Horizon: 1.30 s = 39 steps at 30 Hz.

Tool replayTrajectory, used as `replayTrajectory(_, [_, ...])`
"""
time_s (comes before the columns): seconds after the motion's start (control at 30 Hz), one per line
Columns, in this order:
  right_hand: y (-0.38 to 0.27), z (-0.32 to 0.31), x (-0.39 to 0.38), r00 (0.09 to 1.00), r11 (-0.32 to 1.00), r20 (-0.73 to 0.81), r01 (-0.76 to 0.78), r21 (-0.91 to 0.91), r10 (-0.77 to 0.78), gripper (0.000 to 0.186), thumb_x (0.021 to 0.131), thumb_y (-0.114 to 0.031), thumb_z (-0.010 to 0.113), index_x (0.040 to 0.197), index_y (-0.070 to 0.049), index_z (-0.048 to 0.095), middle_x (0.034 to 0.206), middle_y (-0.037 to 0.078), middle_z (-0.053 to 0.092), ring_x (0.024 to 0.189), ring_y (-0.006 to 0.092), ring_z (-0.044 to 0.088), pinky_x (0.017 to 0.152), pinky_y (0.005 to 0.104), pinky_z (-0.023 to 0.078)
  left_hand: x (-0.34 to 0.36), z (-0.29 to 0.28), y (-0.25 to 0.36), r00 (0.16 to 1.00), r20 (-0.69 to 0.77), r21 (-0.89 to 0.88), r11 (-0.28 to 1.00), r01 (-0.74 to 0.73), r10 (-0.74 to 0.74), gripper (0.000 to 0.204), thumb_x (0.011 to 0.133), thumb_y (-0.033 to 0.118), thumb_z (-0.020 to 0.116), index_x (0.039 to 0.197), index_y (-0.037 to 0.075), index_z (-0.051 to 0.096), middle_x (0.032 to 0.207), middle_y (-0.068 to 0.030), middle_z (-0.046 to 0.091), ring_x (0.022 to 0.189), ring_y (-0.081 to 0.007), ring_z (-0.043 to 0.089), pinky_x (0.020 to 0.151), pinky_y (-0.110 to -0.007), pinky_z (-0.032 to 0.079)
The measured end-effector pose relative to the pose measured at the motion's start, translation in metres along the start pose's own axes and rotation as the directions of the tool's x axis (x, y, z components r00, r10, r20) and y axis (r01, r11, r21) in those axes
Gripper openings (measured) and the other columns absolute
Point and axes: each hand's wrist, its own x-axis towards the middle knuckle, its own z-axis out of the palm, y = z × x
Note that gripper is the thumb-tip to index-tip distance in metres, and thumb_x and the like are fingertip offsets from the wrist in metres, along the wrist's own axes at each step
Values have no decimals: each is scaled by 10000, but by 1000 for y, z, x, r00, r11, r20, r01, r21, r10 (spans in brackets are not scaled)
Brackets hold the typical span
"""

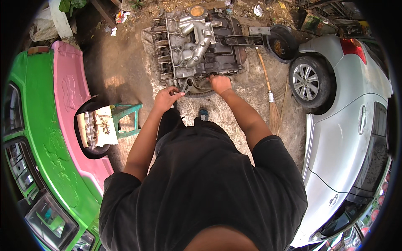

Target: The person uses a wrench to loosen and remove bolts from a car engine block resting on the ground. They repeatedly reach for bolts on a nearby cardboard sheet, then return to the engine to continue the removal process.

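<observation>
An engine [209, 50] with a silvery intake manifold [202, 42] on top lies on the ground in front of me. At its near left corner, my left hand [166, 99] has thumb and fingers closed on the lower end of a grey metal bracket [187, 85] with a round hole. To the right of it, my right hand [220, 84] reaches the engine's near edge with its fingers curled. Whatever lies between those fingertips is hidden. A dark ribbed rim [199, 95] runs beneath the engine's near side.
A broom [268, 90] lies right of the engine, below a black round pan [282, 44]. A silver car [341, 104] stands on the right, a green and pink vehicle [67, 104] on the left. Beside its wheel, a green stool [127, 120] stands near a metal engine part [100, 125].
</observation>
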Motion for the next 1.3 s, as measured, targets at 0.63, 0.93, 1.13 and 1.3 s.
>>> replayTrajectory(0.63, [-29, 44, -80, 886, 286, 444, -463, 839, 135, 312, 1014, -256, 568, 1165, 15, 605, 817, 4, 561, 700, 113, 480, 633, 288, 420, -85, 2, -73, 924, -347, -301, 952, 51, -159, 308, 963, 297, 606, 1032, 7, 684, 922, -151, 702, 881, -244, 674, 799, -336, 508])
replayTrajectory(0.93, [-121, 87, -51, 866, 369, 463, -374, 851, -190, 260, 1055, -236, 453, 1235, -67, 535, 922, 15, 621, 878, 133, 594, 751, 320, 468, -184, -44, -136, 688, -616, -361, 914, 187, -384, 333, 991, 305, 564, 1066, 3, 683, 1002, -130, 711, 955, -228, 667, 853, -335, 496])
replayTrajectory(1.13, [-216, 102, 16, 889, 462, 370, -217, 860, -270, 184, 1049, -191, 456, 1105, -38, 543, 824, 14, 548, 730, 132, 539, 679, 288, 459, -251, -63, -204, 335, -748, -563, 815, 136, -572, 303, 968, 274, 592, 1028, -2, 703, 1005, -161, 707, 952, -277, 678, 858, -359, 505])
replayTrajectory(1.3, [-323, 100, 49, 786, 391, 518, -383, 837, -338, 134, 1009, -132, 507, 949, -51, 594, 717, -4, 484, 590, 91, 439, 548, 267, 386, -300, -76, -270, 183, -730, -649, 752, 120, -659, 272, 966, 242, 591, 1035, 3, 699, 998, -142, 715, 954, -243, 680, 864, -338, 503])
